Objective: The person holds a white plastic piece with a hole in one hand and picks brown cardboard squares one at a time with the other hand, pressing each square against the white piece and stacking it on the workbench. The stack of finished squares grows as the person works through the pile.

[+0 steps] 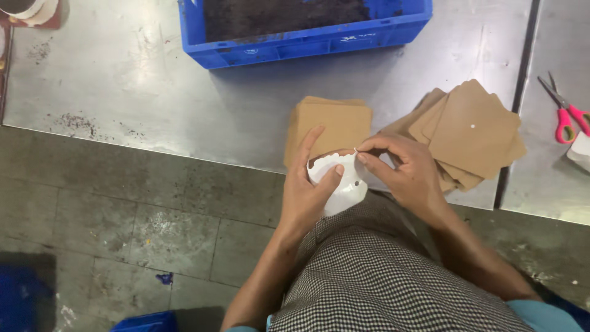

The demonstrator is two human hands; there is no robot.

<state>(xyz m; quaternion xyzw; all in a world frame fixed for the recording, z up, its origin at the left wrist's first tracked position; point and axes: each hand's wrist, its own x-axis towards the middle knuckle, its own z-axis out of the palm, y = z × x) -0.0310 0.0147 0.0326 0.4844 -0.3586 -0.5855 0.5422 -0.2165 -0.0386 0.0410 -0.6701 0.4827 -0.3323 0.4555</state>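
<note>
Hands meet over a white pouch (341,184) at the near edge of the steel table (153,92): the left hand (307,190) cups it, thumb pressed on its mouth, while the right hand (409,175) pinches its rim. Beyond the pouch lies a neat stack of brown pouches (335,126), with fanned brown pouches (473,132) to its right, a blue crate (307,31) farther back and red-handled scissors (565,114) far right.

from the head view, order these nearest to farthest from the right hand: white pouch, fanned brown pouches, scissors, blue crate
From the right hand:
1. White pouch, pinched at its top edge.
2. Fanned brown pouches, just beyond the hand, to its right.
3. Scissors, far right on the table.
4. Blue crate, at the table's far edge.

Scissors and crate are nearly too close to call.
</note>
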